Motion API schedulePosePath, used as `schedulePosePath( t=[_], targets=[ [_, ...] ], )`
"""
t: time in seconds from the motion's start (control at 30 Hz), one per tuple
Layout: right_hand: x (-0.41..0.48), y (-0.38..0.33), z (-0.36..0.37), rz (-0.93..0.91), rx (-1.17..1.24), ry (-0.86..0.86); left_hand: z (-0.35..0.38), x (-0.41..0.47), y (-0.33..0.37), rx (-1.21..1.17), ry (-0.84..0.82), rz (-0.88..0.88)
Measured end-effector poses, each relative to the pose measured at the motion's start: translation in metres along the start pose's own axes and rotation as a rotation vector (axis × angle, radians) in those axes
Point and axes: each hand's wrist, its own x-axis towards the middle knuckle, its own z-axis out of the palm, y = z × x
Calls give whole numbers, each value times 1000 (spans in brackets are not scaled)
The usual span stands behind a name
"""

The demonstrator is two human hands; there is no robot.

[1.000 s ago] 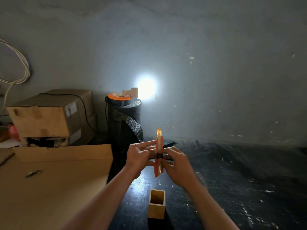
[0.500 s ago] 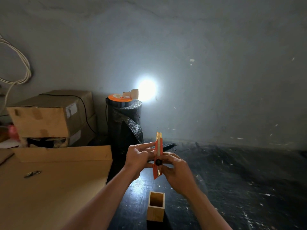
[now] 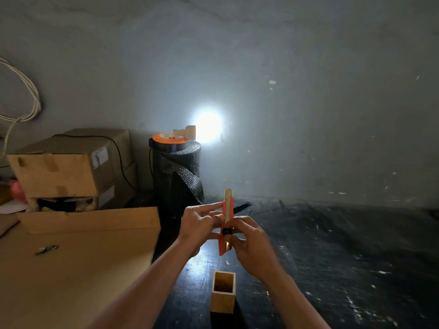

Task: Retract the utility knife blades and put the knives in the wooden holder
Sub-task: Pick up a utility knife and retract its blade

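Shorter now than a second ago, the blade shows only a stub above the orange utility knife [image 3: 226, 224]. Your left hand [image 3: 200, 225] pinches the upright body; your right hand [image 3: 253, 243] grips it lower, thumb seemingly on the black slider. Below stands the wooden holder [image 3: 223, 292], open-topped, on the dark table [image 3: 344, 257], beside cardboard [image 3: 78, 257].

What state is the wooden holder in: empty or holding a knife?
Empty. The wooden holder stands upright with nothing visible in its open top; the utility knife is above it in both hands.
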Motion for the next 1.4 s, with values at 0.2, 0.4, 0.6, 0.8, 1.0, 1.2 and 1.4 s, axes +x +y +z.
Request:
schedulePosePath(
  t=[0.2,0.4,0.6,0.8,1.0,1.2,1.4],
  targets=[
    [-5,2,2,-3,12,-56,-1,6,-2,7,38,21],
    [-9,-2,5,92,53,-15,0,7,-2,43,41,35],
    [-13,-7,9,107,67,18,1,6,-1,59,48,57],
    [-13,-8,11,101,-10,16,-1,6,-4,78,72,81],
    [-16,-4,15,107,20,10,-2,4,-7,69,78,82],
    [-16,-3,13,136,4,34,2,2,-6,83,68,96],
    [-20,-2,12,97,57,27,1,2,-8,83,73,95]
  ],
)
